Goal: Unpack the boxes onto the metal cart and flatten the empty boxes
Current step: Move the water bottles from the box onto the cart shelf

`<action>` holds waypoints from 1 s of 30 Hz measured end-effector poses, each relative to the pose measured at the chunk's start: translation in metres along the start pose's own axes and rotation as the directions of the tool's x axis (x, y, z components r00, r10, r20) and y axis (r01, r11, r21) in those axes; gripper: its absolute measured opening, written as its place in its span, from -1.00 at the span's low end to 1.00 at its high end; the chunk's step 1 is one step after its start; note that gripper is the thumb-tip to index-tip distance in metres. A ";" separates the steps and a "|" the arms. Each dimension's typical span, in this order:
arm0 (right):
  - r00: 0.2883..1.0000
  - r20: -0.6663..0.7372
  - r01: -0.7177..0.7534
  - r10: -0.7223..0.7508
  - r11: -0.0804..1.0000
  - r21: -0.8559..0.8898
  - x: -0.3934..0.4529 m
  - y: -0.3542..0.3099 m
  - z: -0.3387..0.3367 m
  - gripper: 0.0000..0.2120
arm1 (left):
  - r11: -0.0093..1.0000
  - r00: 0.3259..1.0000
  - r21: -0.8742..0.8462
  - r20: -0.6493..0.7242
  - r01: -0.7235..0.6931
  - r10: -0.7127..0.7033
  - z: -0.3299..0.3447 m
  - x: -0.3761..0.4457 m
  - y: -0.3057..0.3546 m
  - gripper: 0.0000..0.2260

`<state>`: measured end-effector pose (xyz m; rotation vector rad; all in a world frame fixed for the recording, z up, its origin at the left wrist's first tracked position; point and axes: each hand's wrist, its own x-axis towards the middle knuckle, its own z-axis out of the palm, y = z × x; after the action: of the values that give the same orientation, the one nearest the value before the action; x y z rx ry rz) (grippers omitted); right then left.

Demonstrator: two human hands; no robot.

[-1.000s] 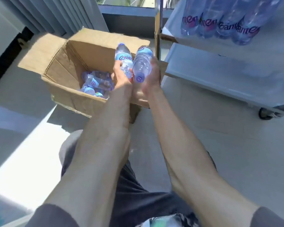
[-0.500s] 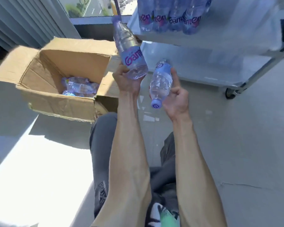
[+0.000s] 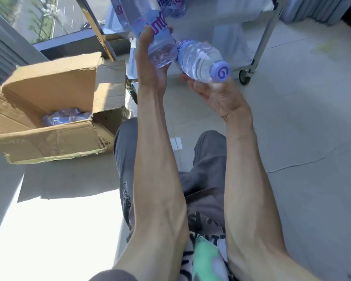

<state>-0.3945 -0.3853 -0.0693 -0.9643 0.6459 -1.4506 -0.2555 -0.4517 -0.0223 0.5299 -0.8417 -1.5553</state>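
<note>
My left hand (image 3: 152, 63) grips a clear water bottle with a purple label (image 3: 150, 27), raised toward the metal cart (image 3: 259, 43) at the top. My right hand (image 3: 217, 98) holds a second water bottle (image 3: 199, 59) lying sideways, its purple cap pointing right. The two bottles touch. An open cardboard box (image 3: 55, 136) sits on the floor to the left, with several bottles (image 3: 67, 117) still inside. More bottles (image 3: 172, 7) stand on the cart's upper shelf.
The cart's caster wheel (image 3: 244, 77) rests on the tiled floor at the right. A window and a dark sill (image 3: 69, 40) run behind the box. My knees (image 3: 209, 157) are below my arms, with open floor to the right.
Both hands lifted the two bottles out of the box and carried them right and up toward the cart. The right bottle has turned so its cap points right.
</note>
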 end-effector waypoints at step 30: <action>0.911 -0.371 -0.240 0.180 0.963 -0.123 -0.001 0.004 -0.001 -0.63 | 0.982 0.962 -0.009 -0.201 0.189 -0.187 -0.047 -0.057 -0.038 -0.61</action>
<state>-0.3932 -0.3851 -0.0727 -0.7321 1.1205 -1.4036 -0.2353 -0.4055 -0.0886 0.7800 -0.6594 -1.6378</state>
